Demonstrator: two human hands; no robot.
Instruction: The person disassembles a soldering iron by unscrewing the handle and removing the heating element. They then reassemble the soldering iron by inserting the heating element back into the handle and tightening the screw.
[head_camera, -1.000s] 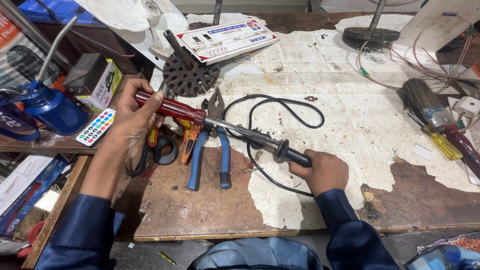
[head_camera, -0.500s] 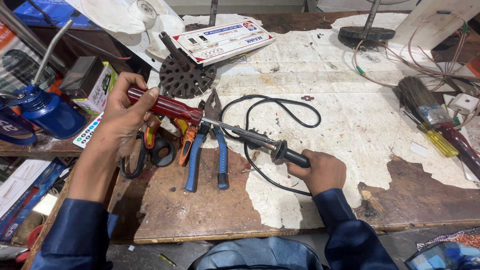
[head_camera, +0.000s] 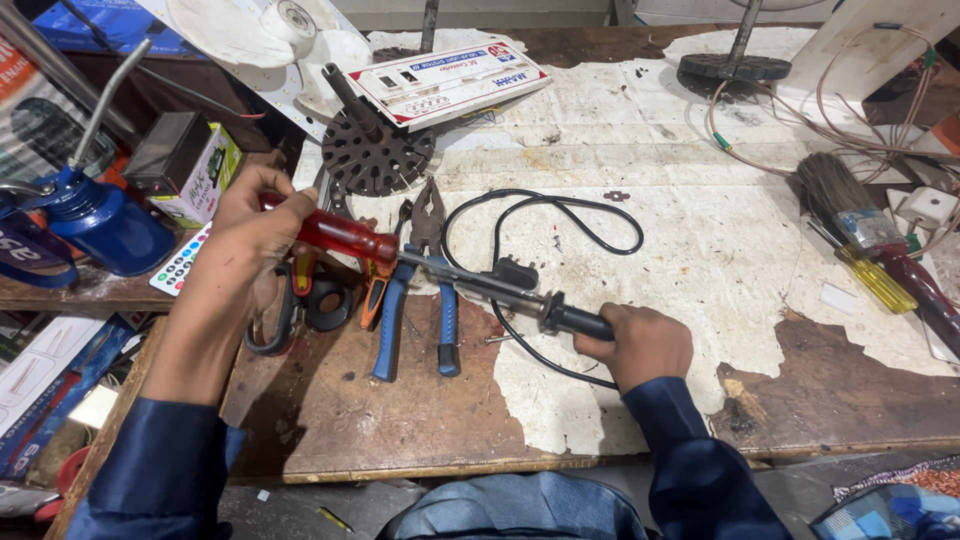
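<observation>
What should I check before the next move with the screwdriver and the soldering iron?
1. Left hand grips the red-handled screwdriver: ok.
2. Right hand grips the black handle of the soldering iron: ok.
3. Screwdriver tip seated on the iron: cannot tell, the contact point is too small to make out.
4. The iron's black cord loops loose on the bench, clear of both hands: ok.
5. Blue-handled pliers lie directly under the two tools, crowding the work: not ok.
6. Whether the iron is hot or plugged in: cannot tell.
</observation>
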